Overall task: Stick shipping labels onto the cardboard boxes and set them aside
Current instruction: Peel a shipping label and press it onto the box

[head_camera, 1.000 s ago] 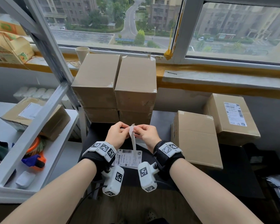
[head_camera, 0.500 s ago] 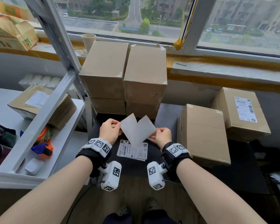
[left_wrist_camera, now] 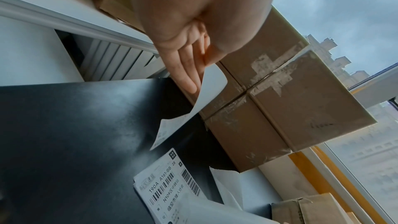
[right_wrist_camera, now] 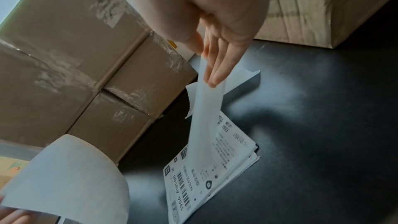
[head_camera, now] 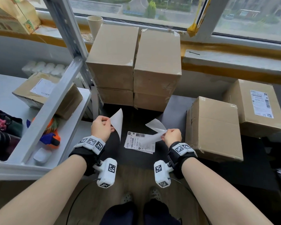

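- Two separate sheets are held above the dark table: the left hand pinches a white label by its edge, printed side facing away from the head camera.
- Right hand pinches a thin translucent backing sheet, which droops over a small pile of printed labels lying flat on the table between the wrists.
- Four unlabelled cardboard boxes stand stacked two on two at the table's far edge, under the window.
- One more plain box sits just right of the right hand, touching a labelled box behind it.
- On the white shelf to the left lies another labelled box.
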The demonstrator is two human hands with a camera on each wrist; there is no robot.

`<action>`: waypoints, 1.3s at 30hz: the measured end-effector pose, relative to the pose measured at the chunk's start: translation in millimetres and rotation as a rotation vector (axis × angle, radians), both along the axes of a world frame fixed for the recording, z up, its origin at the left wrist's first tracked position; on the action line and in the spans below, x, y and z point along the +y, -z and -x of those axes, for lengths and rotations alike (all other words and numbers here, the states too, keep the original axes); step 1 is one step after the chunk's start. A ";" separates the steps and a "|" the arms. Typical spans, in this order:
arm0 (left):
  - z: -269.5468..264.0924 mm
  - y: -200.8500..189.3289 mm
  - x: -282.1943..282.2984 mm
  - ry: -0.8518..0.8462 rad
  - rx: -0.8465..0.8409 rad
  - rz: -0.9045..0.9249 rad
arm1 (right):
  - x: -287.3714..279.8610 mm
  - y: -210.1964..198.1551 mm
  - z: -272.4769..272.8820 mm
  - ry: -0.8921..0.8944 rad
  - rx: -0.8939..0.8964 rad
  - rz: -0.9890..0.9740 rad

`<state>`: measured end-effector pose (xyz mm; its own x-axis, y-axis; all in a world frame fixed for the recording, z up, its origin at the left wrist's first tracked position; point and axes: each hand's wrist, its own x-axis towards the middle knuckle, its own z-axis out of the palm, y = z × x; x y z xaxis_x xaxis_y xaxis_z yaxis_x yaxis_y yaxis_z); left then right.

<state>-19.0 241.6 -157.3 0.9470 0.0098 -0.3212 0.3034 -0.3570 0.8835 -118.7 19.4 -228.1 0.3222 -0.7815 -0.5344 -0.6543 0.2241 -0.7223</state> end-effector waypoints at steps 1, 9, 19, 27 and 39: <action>-0.1 -0.1 0.9 -0.002 0.004 0.006 | 6.3 -15.2 2.2 -0.047 0.010 0.027; 3.5 -16.4 -12.7 0.031 0.032 0.091 | 33.0 -67.3 2.8 -0.372 -0.085 0.276; 25.7 -50.2 -55.8 0.291 0.012 0.106 | 58.1 -106.0 8.1 -0.735 -0.290 0.437; 46.0 -66.3 -71.4 0.455 -0.015 0.173 | 51.1 -108.2 28.7 -0.591 -0.303 0.490; 44.7 -70.3 -91.1 0.678 -0.206 -0.176 | 7.5 -119.7 51.2 -0.239 -0.398 0.318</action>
